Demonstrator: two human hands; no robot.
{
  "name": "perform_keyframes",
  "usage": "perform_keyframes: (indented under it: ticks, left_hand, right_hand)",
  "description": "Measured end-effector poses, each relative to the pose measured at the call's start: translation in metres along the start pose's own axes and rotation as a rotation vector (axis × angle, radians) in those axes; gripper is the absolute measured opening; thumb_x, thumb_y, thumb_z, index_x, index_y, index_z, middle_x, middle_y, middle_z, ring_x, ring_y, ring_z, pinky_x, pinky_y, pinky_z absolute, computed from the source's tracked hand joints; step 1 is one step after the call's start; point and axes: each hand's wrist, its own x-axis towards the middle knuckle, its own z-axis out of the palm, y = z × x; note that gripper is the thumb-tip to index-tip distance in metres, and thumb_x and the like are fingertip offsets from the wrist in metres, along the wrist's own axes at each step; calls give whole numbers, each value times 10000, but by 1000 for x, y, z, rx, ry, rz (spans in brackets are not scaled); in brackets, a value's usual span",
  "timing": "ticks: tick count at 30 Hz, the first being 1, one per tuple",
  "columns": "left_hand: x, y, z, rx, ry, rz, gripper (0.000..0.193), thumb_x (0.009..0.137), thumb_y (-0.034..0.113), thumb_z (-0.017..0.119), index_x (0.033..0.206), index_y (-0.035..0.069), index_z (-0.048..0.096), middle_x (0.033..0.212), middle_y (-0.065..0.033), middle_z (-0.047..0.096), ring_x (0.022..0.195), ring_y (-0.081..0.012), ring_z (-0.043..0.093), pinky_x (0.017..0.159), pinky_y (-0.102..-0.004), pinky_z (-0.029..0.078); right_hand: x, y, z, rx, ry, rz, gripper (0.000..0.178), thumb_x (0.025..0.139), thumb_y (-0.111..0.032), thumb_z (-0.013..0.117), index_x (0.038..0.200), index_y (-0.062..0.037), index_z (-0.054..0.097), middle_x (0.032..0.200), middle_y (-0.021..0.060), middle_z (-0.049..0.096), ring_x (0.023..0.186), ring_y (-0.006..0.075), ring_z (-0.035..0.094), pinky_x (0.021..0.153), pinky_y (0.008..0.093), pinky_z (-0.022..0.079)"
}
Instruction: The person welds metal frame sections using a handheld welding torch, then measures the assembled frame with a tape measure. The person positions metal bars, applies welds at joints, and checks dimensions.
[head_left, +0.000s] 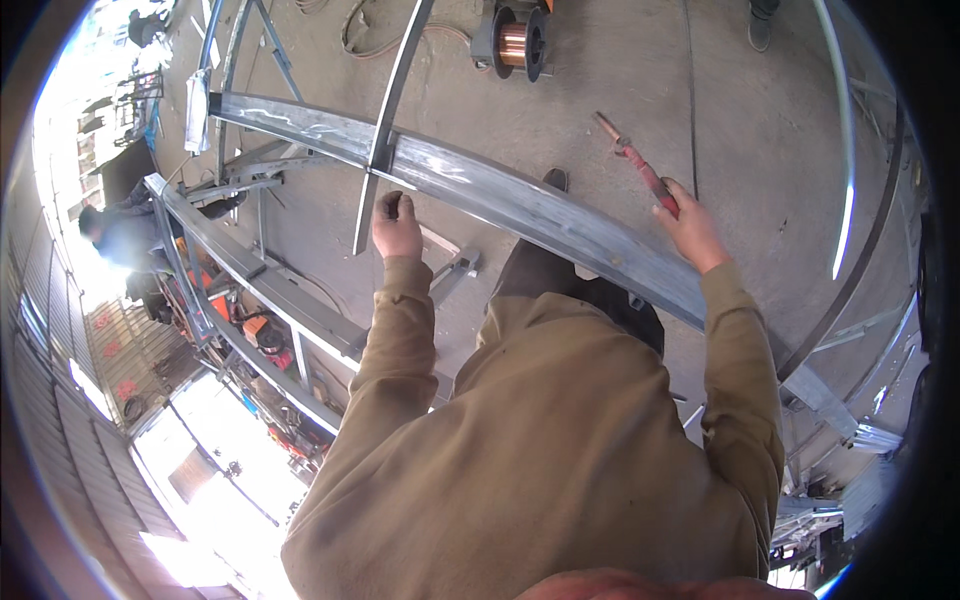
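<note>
In my right hand (690,228) is a welding torch (650,178) with a red handle. Its copper-coloured tip (607,125) points up and left, beyond the far side of a long grey steel beam (520,200). The beam runs across in front of my body. My left hand (396,226) is closed, its fingers curled in, just on the near side of the beam. Whether anything small is pinched in it, I cannot make out. Beside that hand a flat steel bar (398,75) crosses the beam, with its lower end (364,215) sticking out toward me.
A copper wire spool (513,45) on a wire feeder stands on the floor beyond the beam, near a hose (400,45). Another steel frame (260,275) lies at left, where a person (125,225) crouches. Curved steel strips (850,190) are at right, and someone's shoe (760,33) shows far off.
</note>
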Motion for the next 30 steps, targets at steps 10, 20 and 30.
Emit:
perform_keyframes:
  ticks: [10, 20, 30]
  left_hand:
    - [16, 37, -9, 37, -284, 104, 249, 951, 161, 728, 1135, -6, 709, 1029, -149, 752, 880, -238, 733, 821, -345, 575]
    - [-1, 158, 111, -954, -988, 206, 537, 1047, 216, 592, 1518, 77, 374, 1428, -83, 543, 1330, -220, 511, 1114, -370, 429]
    - [247, 148, 86, -567, -457, -71, 134, 911, 56, 662, 1006, -31, 696, 1000, -144, 715, 918, -255, 679, 831, -394, 584]
  right_hand:
    - [42, -142, 35, 86, 26, -124, 536, 988, -301, 670, 1462, -87, 538, 1184, 267, 674, 1031, 442, 667, 882, 489, 541]
    - [116, -329, 29, 307, 159, -556, 551, 999, -289, 629, 1475, -56, 480, 1272, 234, 631, 1150, 418, 618, 989, 473, 511]
    - [15, -203, 10, 350, 236, -22, 525, 1014, -292, 631, 1473, -73, 499, 1266, 198, 659, 1155, 360, 649, 979, 438, 528]
